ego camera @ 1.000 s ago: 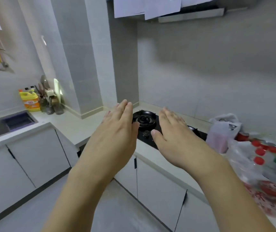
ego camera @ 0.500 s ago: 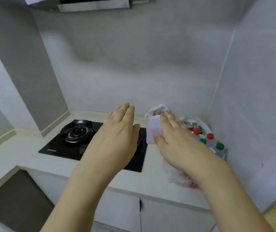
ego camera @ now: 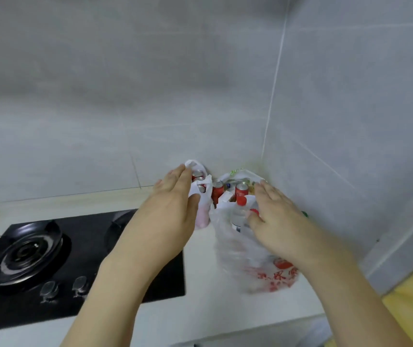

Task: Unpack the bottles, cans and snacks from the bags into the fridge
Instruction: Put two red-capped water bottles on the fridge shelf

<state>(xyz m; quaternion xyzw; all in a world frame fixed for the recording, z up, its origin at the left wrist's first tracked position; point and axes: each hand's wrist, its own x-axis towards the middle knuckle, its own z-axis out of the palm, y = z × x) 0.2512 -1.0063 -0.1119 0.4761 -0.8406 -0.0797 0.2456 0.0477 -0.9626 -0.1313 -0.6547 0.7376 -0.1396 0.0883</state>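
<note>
Two flat, unclenched hands are held over thin plastic bags in the tiled corner of a white bench.

The left hand (ego camera: 172, 206) is seen at the white bag (ego camera: 201, 194) of red cans (ego camera: 217, 192); the right hand (ego camera: 275, 221) covers the crinkled clear bag (ego camera: 233, 246) of red-capped bottles (ego camera: 240, 209). Nothing is gripped. A glossy black gas hob (ego camera: 80, 259) lies to the left.
</note>
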